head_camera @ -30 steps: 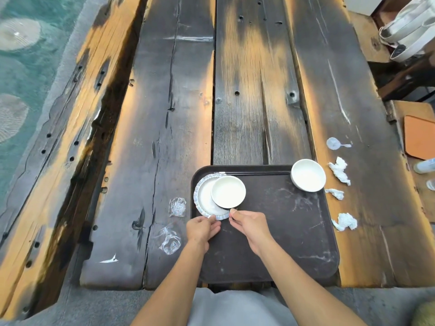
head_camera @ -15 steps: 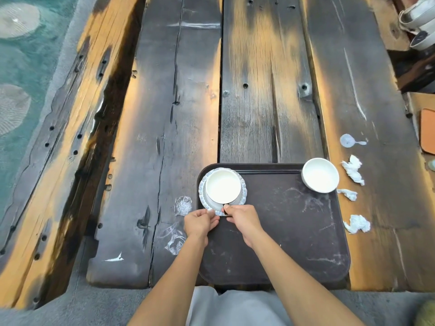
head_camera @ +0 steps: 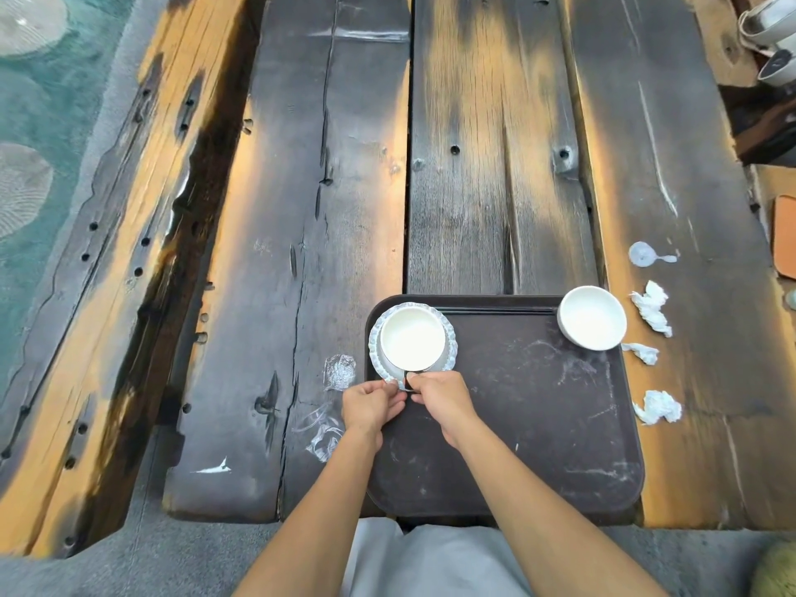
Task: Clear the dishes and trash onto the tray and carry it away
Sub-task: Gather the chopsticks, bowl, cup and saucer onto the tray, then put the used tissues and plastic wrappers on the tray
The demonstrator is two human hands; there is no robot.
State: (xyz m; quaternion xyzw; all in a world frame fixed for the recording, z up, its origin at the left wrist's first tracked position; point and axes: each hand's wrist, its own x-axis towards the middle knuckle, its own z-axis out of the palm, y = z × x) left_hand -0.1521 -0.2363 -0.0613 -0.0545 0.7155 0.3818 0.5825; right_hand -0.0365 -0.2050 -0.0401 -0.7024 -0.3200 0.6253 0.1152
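Observation:
A dark brown tray (head_camera: pixel 538 424) lies at the near edge of the wooden table. In its far left corner a white bowl (head_camera: pixel 412 337) stands on a scalloped grey-white plate (head_camera: pixel 450 344). My left hand (head_camera: pixel 372 405) and my right hand (head_camera: pixel 443 400) meet at the plate's near rim, fingers pinched on it. A second white bowl (head_camera: pixel 592 317) sits at the tray's far right corner. Dark chopsticks (head_camera: pixel 495 311) lie along the tray's far edge. Three crumpled white tissues (head_camera: pixel 650 310) (head_camera: pixel 644 352) (head_camera: pixel 658 407) and a clear plastic spoon (head_camera: pixel 646 255) lie on the table right of the tray.
Crumpled clear plastic wrappers (head_camera: pixel 340 371) (head_camera: pixel 321 433) lie on the table left of the tray. An orange pad (head_camera: pixel 786 239) rests on a bench at the right edge. White dishes (head_camera: pixel 771 23) are stacked at the top right. Teal floor lies beyond the table's left side.
The bowl has shifted from the plate's right side to its centre, and plate and bowl have slid into the tray's far left corner. Both hands stay at the plate's near rim.

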